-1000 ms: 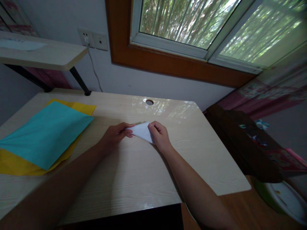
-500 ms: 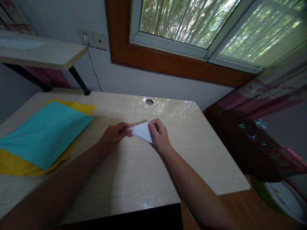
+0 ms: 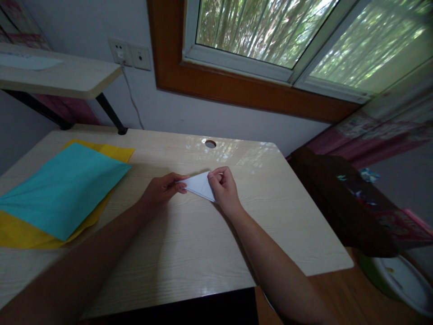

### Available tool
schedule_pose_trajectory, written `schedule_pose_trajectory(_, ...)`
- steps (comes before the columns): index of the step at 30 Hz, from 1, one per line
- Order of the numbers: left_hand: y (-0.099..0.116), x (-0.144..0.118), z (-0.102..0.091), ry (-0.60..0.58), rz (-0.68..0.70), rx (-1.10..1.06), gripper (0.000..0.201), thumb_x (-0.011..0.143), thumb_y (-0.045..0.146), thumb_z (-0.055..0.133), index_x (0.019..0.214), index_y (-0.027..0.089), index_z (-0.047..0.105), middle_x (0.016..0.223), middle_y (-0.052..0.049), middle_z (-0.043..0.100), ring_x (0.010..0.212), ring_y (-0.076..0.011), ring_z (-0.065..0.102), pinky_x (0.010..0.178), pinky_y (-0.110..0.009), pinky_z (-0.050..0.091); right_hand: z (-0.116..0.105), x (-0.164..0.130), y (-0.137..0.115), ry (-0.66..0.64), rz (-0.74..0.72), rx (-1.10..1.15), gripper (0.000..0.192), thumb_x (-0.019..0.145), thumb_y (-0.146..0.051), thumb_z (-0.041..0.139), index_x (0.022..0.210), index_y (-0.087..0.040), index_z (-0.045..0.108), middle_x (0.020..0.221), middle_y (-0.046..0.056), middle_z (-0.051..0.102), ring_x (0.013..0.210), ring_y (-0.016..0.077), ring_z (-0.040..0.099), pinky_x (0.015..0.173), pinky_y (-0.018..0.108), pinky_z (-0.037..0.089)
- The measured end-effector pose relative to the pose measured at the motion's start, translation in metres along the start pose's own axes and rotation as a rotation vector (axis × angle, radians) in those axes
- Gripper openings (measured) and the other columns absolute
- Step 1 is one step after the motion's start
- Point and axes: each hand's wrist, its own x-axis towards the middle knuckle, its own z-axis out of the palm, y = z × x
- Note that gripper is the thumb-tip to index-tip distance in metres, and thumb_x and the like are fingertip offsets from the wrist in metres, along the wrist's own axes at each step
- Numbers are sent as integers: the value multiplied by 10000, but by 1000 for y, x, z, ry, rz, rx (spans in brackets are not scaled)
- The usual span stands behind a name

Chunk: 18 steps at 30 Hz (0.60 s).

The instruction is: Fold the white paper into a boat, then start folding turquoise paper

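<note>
Between my two hands is a folded piece of white paper (image 3: 199, 184), roughly triangular, its narrow tip pointing left and a faint crease across it. My left hand (image 3: 165, 187) pinches that tip between thumb and fingers. At the wider right end, my right hand (image 3: 223, 186) is closed on the paper with curled fingers, thumb and forefinger at its upper corner. The right edge of the paper is hidden behind the right hand. Both hands are just over the pale wooden desk (image 3: 203, 243); whether the paper touches it I cannot tell.
On the desk's left lie a turquoise sheet (image 3: 71, 189) and a yellow sheet (image 3: 34, 237) beneath it. A raised shelf (image 3: 77, 81) on black legs stands at the back left. A cable hole (image 3: 210, 144) is near the rear edge. Beyond the right edge is a dark cabinet (image 3: 324, 194).
My right hand's fingers have shifted very slightly up and left at the paper's upper corner. The left hand keeps its pinch, and the sheets have not moved.
</note>
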Motion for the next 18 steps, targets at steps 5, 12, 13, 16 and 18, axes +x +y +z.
schedule_pose_trajectory(5,-1,0,-1,0,-2,24,337,916,430,630,1163,210,691,787,-16,787,787,-209,761,739,-287,571,1,1,0,-13,15,48,241,884,-445,615,959,-247,502,583,-87,389,504,112,372,470,230,282)
schedule_pose_trajectory(12,-5,0,0,17,13,5,346,913,440,632,1165,210,690,799,-18,786,782,-205,760,738,-287,572,3,0,-1,-61,24,166,288,897,-461,584,1062,-258,463,613,-88,449,507,112,397,483,224,316)
schedule_pose_trajectory(13,-5,0,0,19,13,6,346,911,438,635,1164,210,691,796,-17,786,783,-205,760,734,-285,571,3,0,-1,-61,25,165,291,896,-460,585,1066,-258,462,620,-86,454,511,112,401,485,223,316)
schedule_pose_trajectory(16,-3,0,0,20,0,6,345,909,436,640,1162,208,693,795,-17,786,789,-204,760,729,-279,568,2,-1,-2,-59,16,169,280,900,-443,585,1070,-254,468,634,-80,463,520,112,406,485,223,314)
schedule_pose_trajectory(18,-2,0,0,19,-6,8,342,911,436,637,1160,209,694,794,-16,784,790,-201,758,731,-278,566,2,-1,-2,-59,2,170,264,908,-431,579,1073,-254,473,633,-79,459,524,113,403,489,225,316)
